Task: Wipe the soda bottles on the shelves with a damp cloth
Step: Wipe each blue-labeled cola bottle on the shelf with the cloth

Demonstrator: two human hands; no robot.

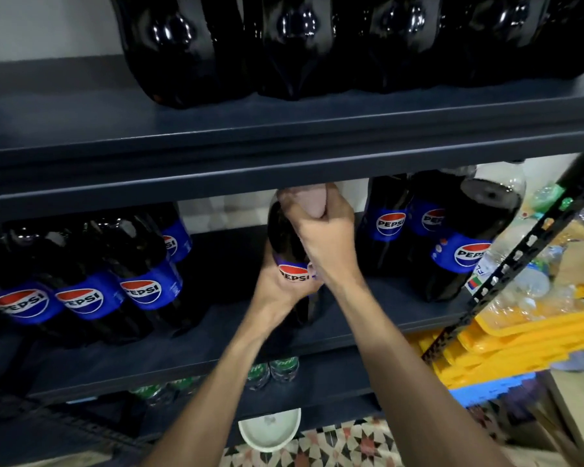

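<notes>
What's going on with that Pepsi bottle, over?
Left hand grips Pepsi bottle at its label. Right hand holds cloth against its top. Shelf edge close overhead.

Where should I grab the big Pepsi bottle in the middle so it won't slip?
Probably around its label, from the front, like the left hand does. The Pepsi bottle stands upright with gaps either side; its top sits close under the upper shelf, where the right hand holds the cloth.

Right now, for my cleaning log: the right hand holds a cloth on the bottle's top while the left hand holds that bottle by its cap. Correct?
Not quite. In the head view the left hand grips the bottle around its label, not its cap. The right hand does hold the cloth on its top.
</notes>
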